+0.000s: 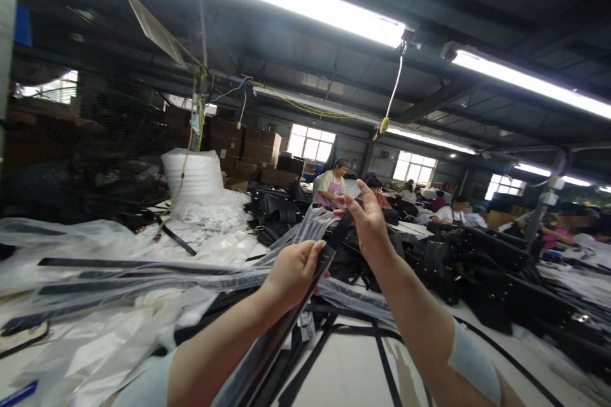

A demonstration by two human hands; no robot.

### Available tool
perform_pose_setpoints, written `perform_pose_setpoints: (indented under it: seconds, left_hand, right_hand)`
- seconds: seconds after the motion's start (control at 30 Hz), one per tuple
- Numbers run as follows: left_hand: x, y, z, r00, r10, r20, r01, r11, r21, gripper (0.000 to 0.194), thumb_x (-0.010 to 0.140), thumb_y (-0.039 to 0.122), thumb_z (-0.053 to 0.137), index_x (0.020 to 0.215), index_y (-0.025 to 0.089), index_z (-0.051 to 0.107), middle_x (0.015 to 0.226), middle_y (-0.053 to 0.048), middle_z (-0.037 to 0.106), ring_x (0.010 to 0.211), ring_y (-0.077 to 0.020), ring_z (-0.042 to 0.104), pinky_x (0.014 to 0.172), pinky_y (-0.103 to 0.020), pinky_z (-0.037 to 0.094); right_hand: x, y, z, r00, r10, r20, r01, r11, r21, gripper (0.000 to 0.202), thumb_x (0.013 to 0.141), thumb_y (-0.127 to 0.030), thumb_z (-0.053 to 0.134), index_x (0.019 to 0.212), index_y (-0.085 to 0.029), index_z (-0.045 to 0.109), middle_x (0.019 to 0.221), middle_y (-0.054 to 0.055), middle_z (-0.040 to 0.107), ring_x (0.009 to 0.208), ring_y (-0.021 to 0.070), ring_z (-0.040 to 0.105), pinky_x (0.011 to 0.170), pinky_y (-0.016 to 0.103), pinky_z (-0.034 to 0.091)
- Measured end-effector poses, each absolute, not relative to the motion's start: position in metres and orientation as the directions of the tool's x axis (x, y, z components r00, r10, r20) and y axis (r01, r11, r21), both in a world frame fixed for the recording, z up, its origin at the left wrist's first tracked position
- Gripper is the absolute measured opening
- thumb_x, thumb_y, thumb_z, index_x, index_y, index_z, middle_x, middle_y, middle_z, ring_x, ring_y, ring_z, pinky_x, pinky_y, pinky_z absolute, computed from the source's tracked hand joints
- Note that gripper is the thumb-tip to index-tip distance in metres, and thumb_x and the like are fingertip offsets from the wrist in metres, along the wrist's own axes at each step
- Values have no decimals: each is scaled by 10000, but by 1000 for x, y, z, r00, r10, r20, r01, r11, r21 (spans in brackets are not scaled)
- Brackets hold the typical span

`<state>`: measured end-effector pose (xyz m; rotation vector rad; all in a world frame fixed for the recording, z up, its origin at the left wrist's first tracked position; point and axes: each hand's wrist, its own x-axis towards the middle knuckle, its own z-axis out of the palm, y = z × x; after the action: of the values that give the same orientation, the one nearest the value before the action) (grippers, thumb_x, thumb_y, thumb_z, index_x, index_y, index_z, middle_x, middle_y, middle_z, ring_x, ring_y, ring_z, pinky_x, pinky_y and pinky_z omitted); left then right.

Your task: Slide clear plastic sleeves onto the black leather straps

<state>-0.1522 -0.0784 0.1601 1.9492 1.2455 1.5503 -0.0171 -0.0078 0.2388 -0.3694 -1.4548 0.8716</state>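
In the middle of the head view, my left hand [296, 270] is closed around a long black strap [340, 233], with clear plastic film along its lower part. The strap slants from the bottom of the view up toward the right. At its upper end is my right hand [370, 219], its fingers against the strap tip and one finger raised. How the right fingertips grip the strap is partly hidden. Clear plastic sleeves [305, 229] hang beside my left hand. More sleeves with black straps inside [143, 266] lie across the table to the left.
Black bags [443, 261] are heaped at the right, with more black bags [274, 213] behind. A stack of white foam sheets [191, 172] stands at the left back. Loose black straps [386, 356] cross the white table [351, 362]. A co-worker [331, 186] is across the table.
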Motion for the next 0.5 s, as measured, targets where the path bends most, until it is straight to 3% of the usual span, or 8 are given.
perform_pose_setpoints:
  seconds: [0.17,0.3,0.5]
  left_hand:
    - [-151,-74,163,7,804,594,401,-547,735,466,952,505,319,697,199,561,643,-20,716,455,-158,657,399,-212,414]
    - [-150,-71,172,-16,801,598,357,-554,752,441,940,512,343,714,200,556,636,-22,718,457,-170,664,390,-218,411]
    - [-148,-71,174,-8,782,623,339,-584,738,436,936,517,352,711,201,552,623,-17,708,467,-171,661,387,-220,421]
  right_hand:
    - [-13,-12,238,-164,628,761,-111,754,-647,392,789,-495,664,992,-159,657,728,49,725,573,166,648,592,297,516]
    - [-18,-19,226,-227,604,764,-50,776,-628,365,830,-513,617,964,-180,685,787,66,743,638,188,671,649,323,532]
    - [-23,-17,215,-218,657,722,-150,708,-690,401,854,-561,563,940,-188,682,787,73,746,689,217,699,658,345,553]
